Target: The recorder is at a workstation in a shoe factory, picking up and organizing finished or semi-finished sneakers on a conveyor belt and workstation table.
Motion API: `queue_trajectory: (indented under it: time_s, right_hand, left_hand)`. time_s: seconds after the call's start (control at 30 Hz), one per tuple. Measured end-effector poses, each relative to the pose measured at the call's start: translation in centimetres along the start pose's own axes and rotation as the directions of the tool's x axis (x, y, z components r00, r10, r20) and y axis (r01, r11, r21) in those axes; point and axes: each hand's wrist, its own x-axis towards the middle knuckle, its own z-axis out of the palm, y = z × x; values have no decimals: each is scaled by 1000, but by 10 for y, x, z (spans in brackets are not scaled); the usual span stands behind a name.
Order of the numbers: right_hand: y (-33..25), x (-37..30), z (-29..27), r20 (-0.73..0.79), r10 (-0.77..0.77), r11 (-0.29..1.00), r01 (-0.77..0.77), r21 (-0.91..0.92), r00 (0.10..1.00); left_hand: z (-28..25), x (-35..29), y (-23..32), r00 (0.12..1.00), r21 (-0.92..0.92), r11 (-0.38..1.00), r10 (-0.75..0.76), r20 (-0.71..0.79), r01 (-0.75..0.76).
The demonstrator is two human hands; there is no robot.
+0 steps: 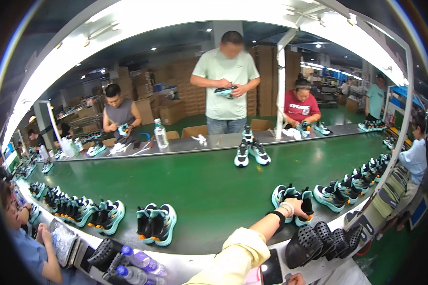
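Note:
My left arm, in a pale yellow sleeve with a black band and a beaded bracelet at the wrist, reaches to the right over the bench. My left hand (295, 208) is closed on the collar of a black and mint sneaker (306, 202) with an orange heel. Another sneaker (281, 194) stands against it on the left. At the lower edge shows a small part of my right hand (297, 280); its fingers are mostly cut off. Near it lie a dark-screened phone (271, 268) and several black perforated shoe-shaped pieces (302, 247).
The green belt (199, 185) carries a sneaker pair (162, 225) at left, rows of sneakers (76, 206) and a small stack (247, 149) ahead. Purple-capped bottles (145, 261) stand at the near edge. Across, a standing person (228, 80) holds a shoe; others sit beside a white post (280, 90).

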Motion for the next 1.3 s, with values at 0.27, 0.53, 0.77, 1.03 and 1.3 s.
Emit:
queue_trajectory:
  time_s: [0.27,0.53,0.77,1.03,1.3]
  right_hand:
    - [62,3,24,-69,-64,987,74,145,996]
    - [56,11,1,-108,-171,947,193,258,979]
    - [-95,109,-81,-422,-608,793,543,-276,673]
    - [-114,142,-73,248,-225,589,334,-736,942]
    - [-92,155,-59,247,-162,493,295,-819,955]
  left_hand:
    - [-21,-156,-86,978,26,978,-205,28,205]
    - [11,-258,-58,905,129,905,-378,-196,406]
    - [48,-304,-46,695,-125,861,-476,-540,493]
    - [77,-333,-78,591,-567,745,-646,-483,351]
    - [89,-319,-50,482,-554,769,-634,-604,319]
